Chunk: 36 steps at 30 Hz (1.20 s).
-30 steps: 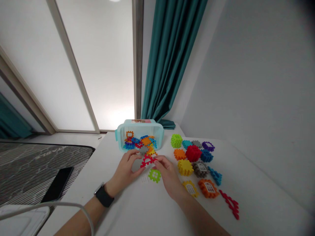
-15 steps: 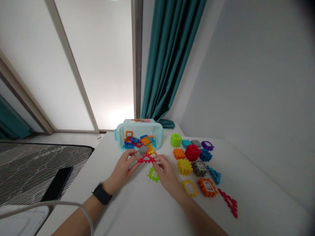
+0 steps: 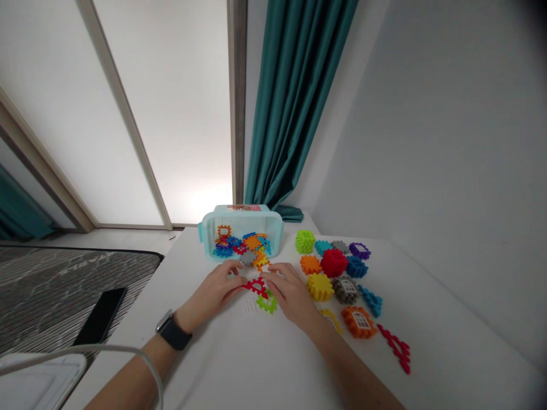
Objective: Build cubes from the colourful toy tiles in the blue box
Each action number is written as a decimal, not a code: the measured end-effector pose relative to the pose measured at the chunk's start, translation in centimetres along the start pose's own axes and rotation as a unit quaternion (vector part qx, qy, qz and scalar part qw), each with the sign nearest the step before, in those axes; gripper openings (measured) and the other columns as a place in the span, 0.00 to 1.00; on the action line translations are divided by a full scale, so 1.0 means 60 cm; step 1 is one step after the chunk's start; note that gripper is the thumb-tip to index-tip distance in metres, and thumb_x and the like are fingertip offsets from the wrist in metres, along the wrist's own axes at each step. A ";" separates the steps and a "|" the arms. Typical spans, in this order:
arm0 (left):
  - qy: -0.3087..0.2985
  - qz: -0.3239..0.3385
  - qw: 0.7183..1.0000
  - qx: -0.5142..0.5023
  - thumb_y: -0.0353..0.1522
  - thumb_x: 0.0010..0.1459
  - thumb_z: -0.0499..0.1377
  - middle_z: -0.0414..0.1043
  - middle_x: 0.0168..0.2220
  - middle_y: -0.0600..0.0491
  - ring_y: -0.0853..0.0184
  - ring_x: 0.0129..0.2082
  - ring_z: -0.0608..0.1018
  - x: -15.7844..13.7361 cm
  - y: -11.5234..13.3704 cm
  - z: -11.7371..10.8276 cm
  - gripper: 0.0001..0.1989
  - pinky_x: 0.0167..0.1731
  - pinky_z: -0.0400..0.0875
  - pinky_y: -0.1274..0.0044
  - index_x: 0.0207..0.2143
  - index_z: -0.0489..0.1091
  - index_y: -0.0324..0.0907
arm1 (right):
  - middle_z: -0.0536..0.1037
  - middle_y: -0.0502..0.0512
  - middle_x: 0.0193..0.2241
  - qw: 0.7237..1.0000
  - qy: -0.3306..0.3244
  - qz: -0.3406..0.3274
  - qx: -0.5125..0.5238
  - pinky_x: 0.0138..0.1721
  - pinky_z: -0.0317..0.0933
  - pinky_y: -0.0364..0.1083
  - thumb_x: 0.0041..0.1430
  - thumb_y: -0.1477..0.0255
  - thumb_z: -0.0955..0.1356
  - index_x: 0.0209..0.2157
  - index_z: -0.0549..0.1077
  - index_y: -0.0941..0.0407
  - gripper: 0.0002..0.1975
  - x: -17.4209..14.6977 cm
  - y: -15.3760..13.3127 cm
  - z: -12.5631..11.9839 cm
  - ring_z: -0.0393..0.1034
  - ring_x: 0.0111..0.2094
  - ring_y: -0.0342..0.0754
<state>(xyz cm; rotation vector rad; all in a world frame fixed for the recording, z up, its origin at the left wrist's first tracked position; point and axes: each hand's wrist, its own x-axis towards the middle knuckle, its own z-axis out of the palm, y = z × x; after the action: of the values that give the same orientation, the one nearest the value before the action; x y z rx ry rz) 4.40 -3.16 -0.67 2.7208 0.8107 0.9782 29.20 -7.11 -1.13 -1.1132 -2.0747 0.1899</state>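
Observation:
A red triangular toothed building piece (image 3: pixel 257 286) lies tilted between my hands, above the table. My left hand (image 3: pixel 217 288) pinches its left corner between thumb and fingers. At its upper right edge, the thumb and forefinger of my right hand (image 3: pixel 290 293) close on the piece. Just below it, a lime green square window-frame piece (image 3: pixel 268 303) lies partly covered by the red one. Left of the green piece is a small white window grille (image 3: pixel 249 306), hard to make out against the table.
Behind my hands, a pale blue bin (image 3: pixel 205 239) lies on its side with mixed toothed pieces spilling out. Several assembled blocks, including a red one (image 3: pixel 334 263) and an orange one (image 3: pixel 359 322), stand at right. A red strip (image 3: pixel 397 348) lies nearer. A cable (image 3: pixel 141 357) crosses the lower left.
The red triangular piece has turned, its right corner swinging down over the green piece. My right hand's fingers have shifted from that corner to its upper edge.

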 end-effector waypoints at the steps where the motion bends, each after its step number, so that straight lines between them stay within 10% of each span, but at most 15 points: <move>1: -0.006 0.001 1.000 0.002 0.32 0.67 0.55 0.68 0.51 0.45 0.61 0.46 0.74 -0.001 0.000 0.000 0.09 0.47 0.73 0.69 0.43 0.75 0.46 | 0.74 0.58 0.47 1.000 -0.006 0.002 0.007 0.50 0.67 0.57 0.67 0.73 0.63 0.46 0.76 0.49 0.12 0.000 -0.002 0.002 0.67 0.50 0.55; 15: 0.003 0.018 0.999 0.037 0.32 0.69 0.53 0.69 0.49 0.46 0.62 0.46 0.75 0.003 0.013 0.001 0.10 0.47 0.74 0.68 0.46 0.73 0.46 | 0.72 0.56 0.40 0.980 0.013 0.133 0.145 0.53 0.62 0.54 0.64 0.71 0.66 0.32 0.73 0.54 0.06 0.003 -0.020 0.017 0.67 0.47 0.52; 23: 0.041 -0.047 0.998 0.013 0.43 0.50 0.71 0.60 0.61 0.38 0.49 0.61 0.67 0.005 0.026 0.012 0.46 0.59 0.67 0.56 0.66 0.53 0.45 | 0.72 0.56 0.41 0.904 0.126 0.275 0.303 0.40 0.68 0.47 0.60 0.55 0.67 0.31 0.75 0.54 0.16 0.008 -0.039 0.034 0.70 0.45 0.51; 29: 0.051 -0.035 0.998 0.032 0.42 0.50 0.71 0.60 0.61 0.38 0.48 0.60 0.67 0.006 0.032 0.019 0.44 0.59 0.67 0.55 0.65 0.55 0.45 | 0.70 0.56 0.44 0.862 0.133 0.313 0.376 0.39 0.71 0.47 0.58 0.56 0.69 0.29 0.74 0.55 0.16 0.005 -0.048 0.049 0.69 0.45 0.52; 36: 0.042 -0.048 0.998 -0.009 0.40 0.49 0.71 0.55 0.62 0.39 0.49 0.59 0.67 0.005 0.021 0.015 0.40 0.58 0.67 0.55 0.62 0.59 0.46 | 0.70 0.58 0.44 0.951 0.118 0.194 0.212 0.45 0.70 0.51 0.64 0.64 0.66 0.33 0.75 0.54 0.10 0.003 -0.040 0.031 0.69 0.48 0.53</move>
<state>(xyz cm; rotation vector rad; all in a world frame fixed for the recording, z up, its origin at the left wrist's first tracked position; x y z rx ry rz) 5.74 -4.04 -0.85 2.6136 0.9317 1.0810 26.27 -8.03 -1.24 -1.1917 -1.4937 0.6317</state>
